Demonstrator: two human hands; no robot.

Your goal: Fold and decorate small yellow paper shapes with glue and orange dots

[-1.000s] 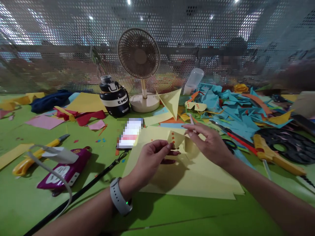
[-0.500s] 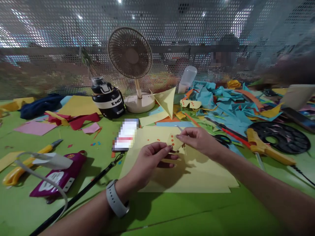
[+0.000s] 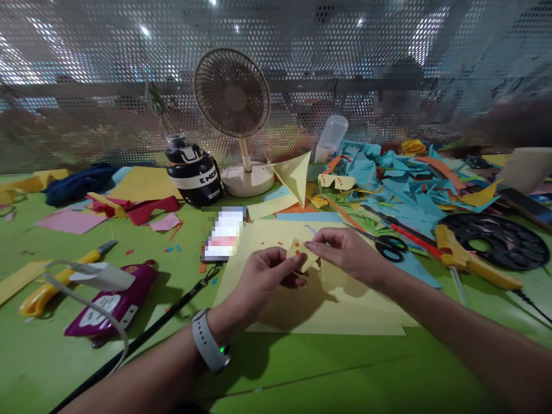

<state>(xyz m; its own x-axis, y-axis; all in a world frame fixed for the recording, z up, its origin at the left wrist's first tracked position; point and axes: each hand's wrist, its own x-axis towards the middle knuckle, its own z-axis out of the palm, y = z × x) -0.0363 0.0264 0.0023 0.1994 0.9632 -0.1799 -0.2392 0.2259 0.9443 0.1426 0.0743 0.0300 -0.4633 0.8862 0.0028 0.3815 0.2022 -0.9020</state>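
1. Since the picture one second ago, the bare right hand point(image 3: 345, 251) has moved toward nine o'clock; its fingers, then apart from the small pale-yellow paper piece with orange square dots point(image 3: 295, 247), now touch its right edge.
2. Clock directions run from that piece, twelve pointing away from the wearer; it is held over large pale-yellow paper sheets point(image 3: 276, 310) on the green bench point(image 3: 310, 365).
3. Left hand point(image 3: 267, 275), coming from seven o'clock with a grey perforated wristband point(image 3: 207, 340): thumb and forefinger pinch the piece's near left edge.
4. Right hand, coming from four o'clock: fingertips drawn together at the edge; I cannot tell whether they grip it.
5. Tiny orange paper squares point(image 3: 263, 243) lie on the sheets toward ten o'clock.
6. At twelve, a folded pale-yellow sheet point(image 3: 296, 174) stands up; at one, a yellow paper strip with orange dots point(image 3: 337, 181) lies before crumpled turquoise paper point(image 3: 364, 168).
7. Black-handled scissors point(image 3: 390, 248) lie at three, with a yellow glue gun point(image 3: 470, 261) beyond them.
8. Around eleven stands a beige round fan point(image 3: 233, 95), a black bottle with a white band point(image 3: 194, 179) beside it.
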